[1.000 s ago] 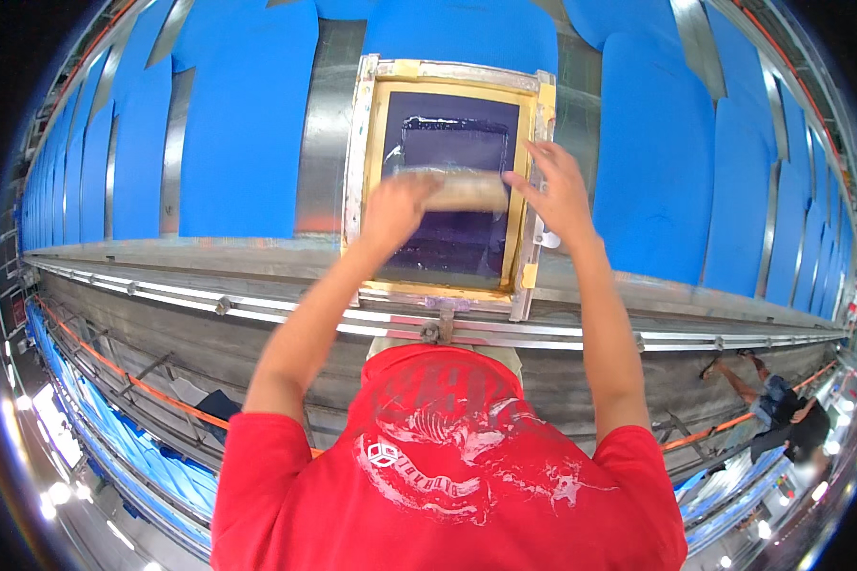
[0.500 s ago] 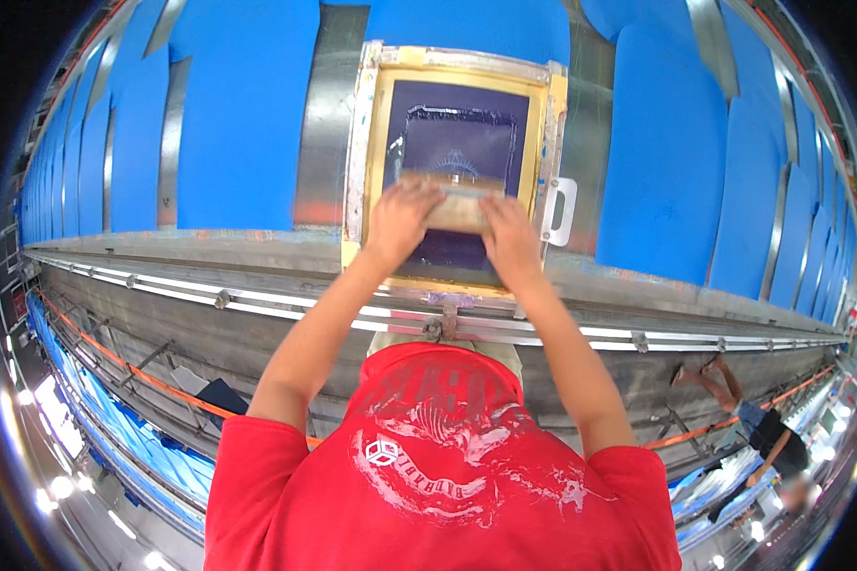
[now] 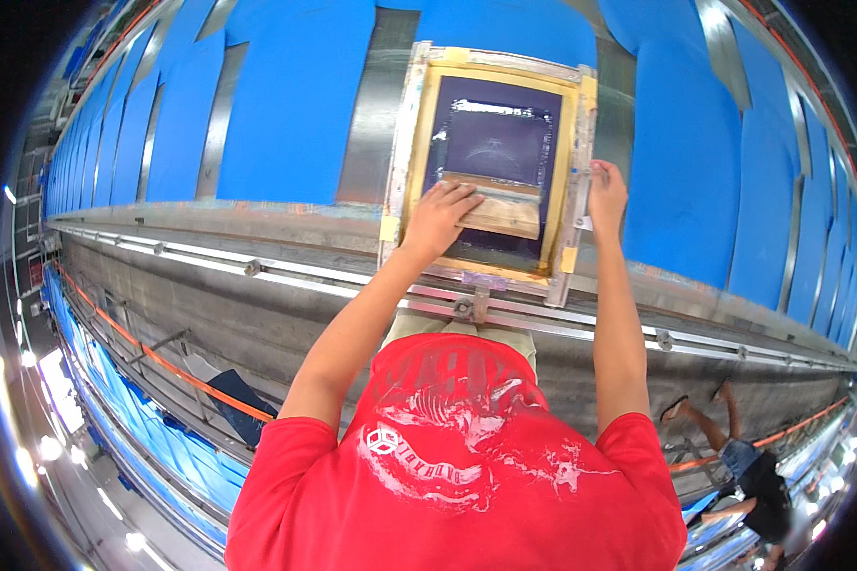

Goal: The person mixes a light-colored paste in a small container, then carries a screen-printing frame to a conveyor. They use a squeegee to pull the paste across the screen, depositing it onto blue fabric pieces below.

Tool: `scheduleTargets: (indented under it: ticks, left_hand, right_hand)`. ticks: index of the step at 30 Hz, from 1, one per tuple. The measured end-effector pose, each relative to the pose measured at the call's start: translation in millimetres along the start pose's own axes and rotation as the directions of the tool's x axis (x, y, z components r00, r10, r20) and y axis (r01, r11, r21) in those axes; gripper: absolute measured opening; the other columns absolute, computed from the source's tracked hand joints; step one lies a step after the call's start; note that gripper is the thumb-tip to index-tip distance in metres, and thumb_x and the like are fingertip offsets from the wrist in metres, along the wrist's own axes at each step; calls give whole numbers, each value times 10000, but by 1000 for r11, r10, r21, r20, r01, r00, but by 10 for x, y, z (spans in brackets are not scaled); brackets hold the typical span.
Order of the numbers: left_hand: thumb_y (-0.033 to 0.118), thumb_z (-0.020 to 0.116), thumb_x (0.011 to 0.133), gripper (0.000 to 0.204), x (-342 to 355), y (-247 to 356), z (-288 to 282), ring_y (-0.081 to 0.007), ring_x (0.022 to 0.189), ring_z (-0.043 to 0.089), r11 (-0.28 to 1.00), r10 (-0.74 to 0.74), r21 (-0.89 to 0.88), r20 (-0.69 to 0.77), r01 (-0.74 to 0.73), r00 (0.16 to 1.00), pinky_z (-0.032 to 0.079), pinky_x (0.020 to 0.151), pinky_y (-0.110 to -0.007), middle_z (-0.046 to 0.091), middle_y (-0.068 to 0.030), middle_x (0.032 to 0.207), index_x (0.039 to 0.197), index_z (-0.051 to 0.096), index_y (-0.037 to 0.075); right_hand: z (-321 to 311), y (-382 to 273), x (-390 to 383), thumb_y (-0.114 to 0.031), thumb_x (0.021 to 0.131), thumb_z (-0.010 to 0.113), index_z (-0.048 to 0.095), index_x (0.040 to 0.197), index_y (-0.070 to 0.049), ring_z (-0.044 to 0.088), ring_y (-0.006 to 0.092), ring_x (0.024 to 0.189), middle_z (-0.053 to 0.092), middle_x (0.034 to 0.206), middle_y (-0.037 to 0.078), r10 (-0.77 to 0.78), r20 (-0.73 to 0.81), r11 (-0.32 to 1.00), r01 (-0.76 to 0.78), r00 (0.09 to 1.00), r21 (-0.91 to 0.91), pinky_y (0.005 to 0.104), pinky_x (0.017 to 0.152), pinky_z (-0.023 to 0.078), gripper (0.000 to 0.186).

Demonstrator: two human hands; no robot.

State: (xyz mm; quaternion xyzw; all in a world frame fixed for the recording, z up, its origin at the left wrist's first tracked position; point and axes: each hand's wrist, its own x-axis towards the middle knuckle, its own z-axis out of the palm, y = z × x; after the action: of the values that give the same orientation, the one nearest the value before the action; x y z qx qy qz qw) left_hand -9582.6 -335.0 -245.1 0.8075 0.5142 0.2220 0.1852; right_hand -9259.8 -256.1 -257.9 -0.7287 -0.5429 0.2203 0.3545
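A screen-printing frame point(image 3: 405, 133) with yellow inner borders, a dark purple mesh and a faint pale design lies on the metal table among blue pieces. A wooden squeegee point(image 3: 505, 214) lies across the lower part of the mesh, and my left hand point(image 3: 433, 214) grips its left end, fingers over the top. My right hand point(image 3: 607, 190) is at the frame's right side, fingers closed round a white handle point(image 3: 586, 214) there, apart from the squeegee.
Blue pieces point(image 3: 276, 114) run along the table both ways. A metal rail point(image 3: 333, 290) follows the near edge. Behind me at lower right is another person point(image 3: 762, 490). Orange beams point(image 3: 162, 352) and another blue-covered row point(image 3: 162, 428) show at lower left.
My right hand has left the squeegee and moved right onto the frame's handle. My left hand stays on the squeegee. The whole view has shifted, putting the frame further right in the picture.
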Motion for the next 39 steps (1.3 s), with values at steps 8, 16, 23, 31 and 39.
scheduleTargets:
  ticks: [8,16,23,31,39]
  left_hand:
    - [16,698,746,552,-67,297,-192,-290,1283,575,998,-19,-61,-98,13,995,437,1114,-435,641,-49,1371,1281,678,149]
    - [-48,724,643,577,-80,442,-180,-311,1225,606,998,12,69,-140,-2,990,497,1036,-434,692,-72,1268,1204,699,86]
    - [-22,709,730,569,-164,436,-210,-332,1283,569,992,-15,128,-36,19,999,429,1112,-464,645,-79,1362,1284,674,105]
    - [-45,651,745,604,-496,364,-201,-321,1316,559,985,55,162,76,-67,996,418,1135,-474,630,-49,1398,1317,661,146]
    - [35,615,817,370,1065,-89,-408,-345,1004,694,997,-70,-41,68,73,995,552,892,-443,741,-128,1087,1149,750,130]
  right_hand:
    - [-270,-495,-105,-282,1029,600,711,1077,-44,687,253,917,734,988,142,-30,-102,993,41,994,114,372,840,513,267]
    - [-126,-187,-258,-272,1040,584,697,1094,-40,681,252,846,724,938,153,38,-66,973,-22,997,231,390,795,509,264]
    - [-153,-152,-263,-206,1039,557,686,1093,-35,671,311,770,710,899,194,18,-57,979,-6,998,201,419,746,498,222]
    - [-194,26,-173,-276,1023,577,699,1145,-47,672,355,946,703,1055,217,69,19,997,-69,997,42,460,859,497,287]
    - [-459,-1257,338,-534,855,738,674,1270,-23,516,370,1308,569,1396,187,-359,577,873,482,734,-70,445,1089,421,661]
